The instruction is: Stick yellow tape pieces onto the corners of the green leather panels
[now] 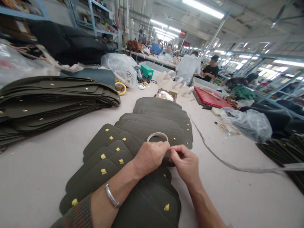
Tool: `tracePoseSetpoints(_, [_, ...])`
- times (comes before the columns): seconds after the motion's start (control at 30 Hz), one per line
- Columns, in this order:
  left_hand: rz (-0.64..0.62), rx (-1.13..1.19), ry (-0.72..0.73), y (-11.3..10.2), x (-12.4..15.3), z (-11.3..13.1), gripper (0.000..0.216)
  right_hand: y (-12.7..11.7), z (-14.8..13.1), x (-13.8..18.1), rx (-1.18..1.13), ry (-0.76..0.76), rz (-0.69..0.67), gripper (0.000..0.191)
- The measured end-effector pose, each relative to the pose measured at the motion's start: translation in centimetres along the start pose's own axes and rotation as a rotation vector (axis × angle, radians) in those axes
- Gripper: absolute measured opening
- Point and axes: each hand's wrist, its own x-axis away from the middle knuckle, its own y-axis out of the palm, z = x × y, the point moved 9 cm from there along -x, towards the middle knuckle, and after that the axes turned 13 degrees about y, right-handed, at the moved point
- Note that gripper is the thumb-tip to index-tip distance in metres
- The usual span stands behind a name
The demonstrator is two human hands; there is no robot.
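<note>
My left hand (150, 155) is closed round a roll of tape (157, 134), whose thin yellowish ring stands up above my knuckles. Close against its fingertips, my right hand (186, 163) pinches thumb and forefinger together at the edge of the roll; whatever lies in that pinch is too small to make out. Beneath both hands, dark olive flat panels (152, 122) with rounded corners overlap in a fanned stack. Small yellow tape pieces (103, 156) stick to several panels on the left and in front. Gold-coloured studs (174, 139) show along the stack's right side.
More olive panels (57, 95) with metal fittings are piled at the left. A yellow tape roll (123, 88) lies beside that pile. Farther back are a green box (146, 71), a small box of gold parts (165, 95) and a red board (211, 96). A cord (209, 148) crosses the right side.
</note>
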Motion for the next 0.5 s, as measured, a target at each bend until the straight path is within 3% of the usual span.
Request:
tracePoseSetpoints(0.1, [0.093, -0.025, 0.037, -0.5, -0.2, 0.5, 0.022, 0.3, 3.2, -1.4, -0.268, 0.294, -0.057, 0.020])
tracePoseSetpoints(0.17, [0.115, -0.034, 0.007, -0.6, -0.1, 0.3, 0.021, -0.3, 4.8, -2.3, -0.337, 0.375, -0.023, 0.025])
tracePoseSetpoints(0.33, [-0.052, -0.171, -0.184, 0.7, 0.1, -1.9, 0.012, -2.0, 5.7, -3.9, -0.207, 0.307, 0.029, 0.035])
tracePoseSetpoints(0.5, [-0.156, -0.201, -0.235, 1.5, 0.1, -2.4, 0.011, -1.7, 4.1, -4.0, 0.011, 0.167, 0.030, 0.035])
